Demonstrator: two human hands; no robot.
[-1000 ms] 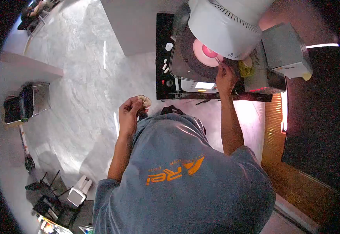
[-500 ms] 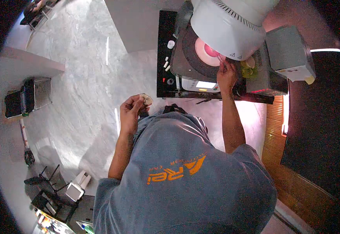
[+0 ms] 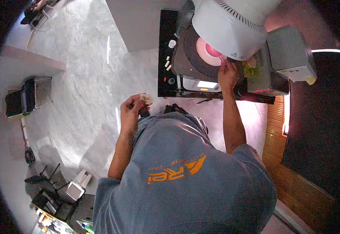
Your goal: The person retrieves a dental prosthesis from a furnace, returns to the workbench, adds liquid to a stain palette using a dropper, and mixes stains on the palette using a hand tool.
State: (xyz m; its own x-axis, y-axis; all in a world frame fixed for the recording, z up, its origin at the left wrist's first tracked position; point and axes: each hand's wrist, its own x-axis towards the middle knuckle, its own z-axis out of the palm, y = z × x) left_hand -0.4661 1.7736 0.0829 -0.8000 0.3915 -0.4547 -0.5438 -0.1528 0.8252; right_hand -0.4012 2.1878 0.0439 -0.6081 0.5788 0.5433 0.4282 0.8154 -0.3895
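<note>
My left hand [image 3: 132, 111] pinches a small round, pale, see-through disc [image 3: 147, 100] at its edge, in front of my body and away from the table. Over the machine, my right hand [image 3: 228, 76] is closed with its fingertips together on a thin, stick-like tool [image 3: 221, 58]. The tool's far end reaches the pink-lit round plate [image 3: 204, 54] in the dark circular bed [image 3: 189, 52]. A large white machine head [image 3: 228, 31] hangs over the plate and hides part of it. Beneath my right wrist is a control panel with a lit screen [image 3: 207, 84].
Small white pieces [image 3: 168, 63] and a white round cap [image 3: 172, 43] lie on the black table's left side. Right of the bed are a yellow-green packet [image 3: 250, 70] and a grey box-shaped unit [image 3: 290, 50]. A black chair [image 3: 47, 179] stands at lower left.
Both hands keep their grips and places. Only the view has shifted very slightly.
</note>
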